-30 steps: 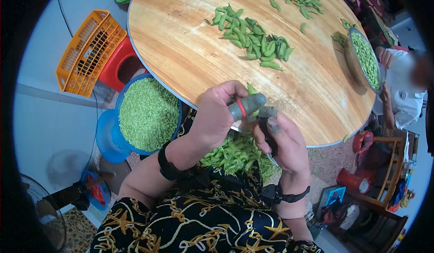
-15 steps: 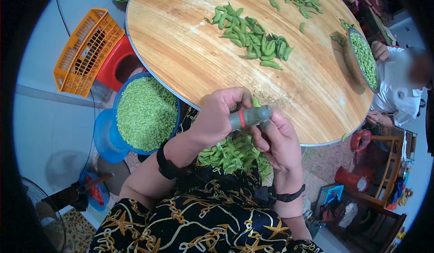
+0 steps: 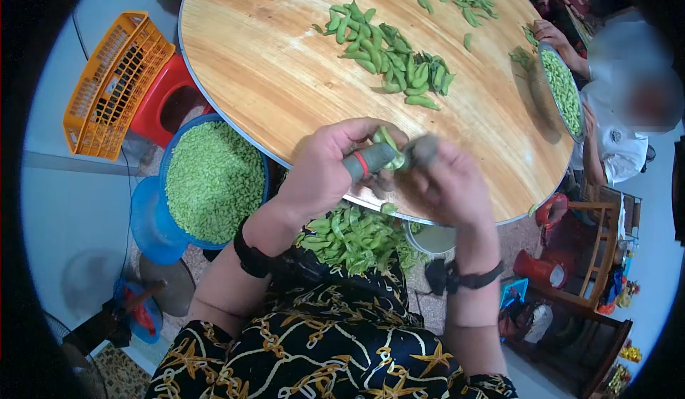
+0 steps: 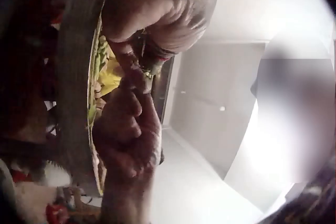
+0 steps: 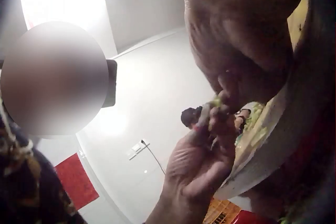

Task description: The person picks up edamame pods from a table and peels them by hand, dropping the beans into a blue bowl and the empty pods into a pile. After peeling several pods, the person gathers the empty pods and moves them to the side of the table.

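My left hand [image 3: 332, 167], its thumb in a dark cover with a red band, pinches a green edamame pod [image 3: 386, 139] over the table's near edge. Beside it my right hand [image 3: 460, 185] is blurred, its fingers curled and a dark-tipped digit pinching the pod's lower end. Both hands' fingertips meet at the pod in the right wrist view, where a bit of green [image 5: 217, 101] shows between them. A small green piece [image 3: 389, 208] is at the table rim below. Loose pods [image 3: 357, 238] lie heaped under the hands, by the lap.
A round wooden table [image 3: 264, 63] bears a pile of pods [image 3: 392, 56]. At left are a blue basin [image 3: 267, 178] of shelled beans, a red stool [image 3: 153, 117] and an orange crate [image 3: 107, 85]. A person [image 3: 617, 142] sits right, by a bowl [image 3: 560, 92] of beans. A pale container [image 3: 435, 238] stands below the rim.
My right hand has lifted and drawn slightly away from the left, showing more of the pod. The head view has shifted, and the seated person's hand has moved to the bowl's far side.
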A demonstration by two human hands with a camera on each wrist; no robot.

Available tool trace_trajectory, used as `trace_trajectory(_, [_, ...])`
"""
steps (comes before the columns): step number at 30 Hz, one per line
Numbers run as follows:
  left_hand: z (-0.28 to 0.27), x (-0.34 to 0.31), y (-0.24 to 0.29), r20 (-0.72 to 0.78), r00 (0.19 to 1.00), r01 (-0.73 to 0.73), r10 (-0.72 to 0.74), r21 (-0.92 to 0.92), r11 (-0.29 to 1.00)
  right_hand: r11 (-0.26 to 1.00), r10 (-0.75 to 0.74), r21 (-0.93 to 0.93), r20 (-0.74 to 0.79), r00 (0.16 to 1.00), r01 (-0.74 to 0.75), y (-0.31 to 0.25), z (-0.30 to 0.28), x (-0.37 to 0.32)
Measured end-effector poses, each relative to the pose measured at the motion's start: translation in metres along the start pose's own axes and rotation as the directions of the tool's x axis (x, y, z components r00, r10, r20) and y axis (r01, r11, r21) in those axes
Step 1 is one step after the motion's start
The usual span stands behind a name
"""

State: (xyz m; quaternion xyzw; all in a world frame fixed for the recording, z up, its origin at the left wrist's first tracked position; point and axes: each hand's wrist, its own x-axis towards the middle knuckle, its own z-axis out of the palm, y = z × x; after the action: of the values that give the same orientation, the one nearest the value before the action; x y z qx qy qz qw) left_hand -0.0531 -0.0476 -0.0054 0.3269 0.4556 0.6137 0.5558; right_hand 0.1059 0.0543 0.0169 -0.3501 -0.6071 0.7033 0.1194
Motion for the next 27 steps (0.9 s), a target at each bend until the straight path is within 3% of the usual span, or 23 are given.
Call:
trace_trajectory(1, [-0.003, 0.0, 0.001, 0.039, 0.999, 0.022, -0.017, -0.129, 0.991, 0.944, -0.149, -0.316, -0.164, 0.975, 0.091, -0.007, -0.012, 0.013])
trace_trajectory(2, [-0.004, 0.0, 0.002, 0.078, 0.996, 0.05, -0.031, -0.255, 0.966, 0.786, -0.332, -0.608, -0.264, 0.906, 0.111, -0.016, -0.025, 0.029])
trace_trajectory(4, [-0.003, 0.0, 0.0, 0.044, 0.999, 0.04, -0.03, -0.234, 0.971, 0.702, -0.36, -0.712, -0.351, 0.865, 0.003, -0.037, -0.052, 0.062])
trace_trajectory(5, [-0.004, 0.0, -0.001, 0.058, 0.998, 0.028, -0.013, -0.278, 0.96, 0.701, -0.36, -0.714, -0.355, 0.863, -0.002, -0.033, -0.066, 0.075])
trace_trajectory(7, [-0.005, 0.001, -0.003, 0.073, 0.997, 0.011, 0.013, -0.325, 0.945, 0.332, -0.526, -0.938, -0.094, 0.845, 0.102, -0.018, -0.08, 0.094])
trace_trajectory(8, [-0.006, 0.002, -0.003, 0.066, 0.998, 0.017, 0.002, -0.277, 0.961, 0.327, -0.528, -0.94, -0.092, 0.845, 0.102, -0.017, -0.08, 0.091])
trace_trajectory(10, [-0.006, 0.002, -0.005, 0.049, 0.999, 0.021, -0.01, -0.234, 0.972, 0.388, -0.358, -0.919, -0.075, 0.931, 0.075, -0.028, -0.052, 0.065])
trace_trajectory(12, [-0.004, 0.002, -0.006, 0.075, 0.993, -0.098, 0.094, 0.06, 0.993, 0.379, -0.322, -0.925, -0.098, 0.942, 0.034, -0.026, -0.042, 0.044])
trace_trajectory(13, [-0.003, 0.003, -0.008, 0.079, 0.993, -0.096, 0.091, 0.059, 0.994, 0.49, -0.325, -0.871, -0.149, 0.934, 0.032, -0.025, -0.038, 0.034])
trace_trajectory(14, [-0.001, 0.003, -0.012, 0.141, 0.935, -0.354, 0.325, 0.387, 0.851, 0.593, -0.323, -0.805, -0.202, 0.925, 0.032, -0.023, -0.032, 0.022])
trace_trajectory(15, [0.0, 0.003, -0.014, 0.277, 0.819, -0.548, 0.502, 0.637, 0.542, 0.747, -0.311, -0.656, -0.2, 0.929, 0.109, -0.022, -0.022, 0.007])
trace_trajectory(16, [0.006, -0.001, -0.012, 0.284, 0.818, -0.551, 0.5, 0.635, 0.542, 0.863, -0.301, -0.472, -0.195, 0.933, 0.18, -0.019, -0.01, -0.007])
trace_trajectory(18, [0.018, -0.012, -0.004, 0.152, 0.929, -0.346, 0.337, 0.675, 0.651, 0.923, -0.324, -0.278, -0.191, 0.927, 0.265, -0.004, 0.009, -0.024])
trace_trajectory(21, [0.019, -0.015, -0.009, 0.194, 0.935, -0.344, 0.297, 0.696, 0.63, 0.907, -0.359, -0.332, -0.293, 0.886, 0.258, 0.012, 0.022, -0.033])
trace_trajectory(23, [0.017, -0.017, -0.008, 0.229, 0.938, -0.344, 0.261, 0.715, 0.608, 0.827, -0.507, -0.449, -0.333, 0.795, 0.339, 0.017, 0.028, -0.034])
trace_trajectory(25, [0.015, -0.018, -0.004, 0.264, 0.93, -0.362, 0.257, 0.787, 0.5, 0.786, -0.541, -0.511, -0.298, 0.786, 0.348, 0.016, 0.032, -0.039])
trace_trajectory(27, [0.013, -0.019, 0.0, 0.282, 0.931, -0.362, 0.231, 0.786, 0.501, 0.717, -0.592, -0.6, -0.257, 0.764, 0.354, 0.019, 0.034, -0.04])
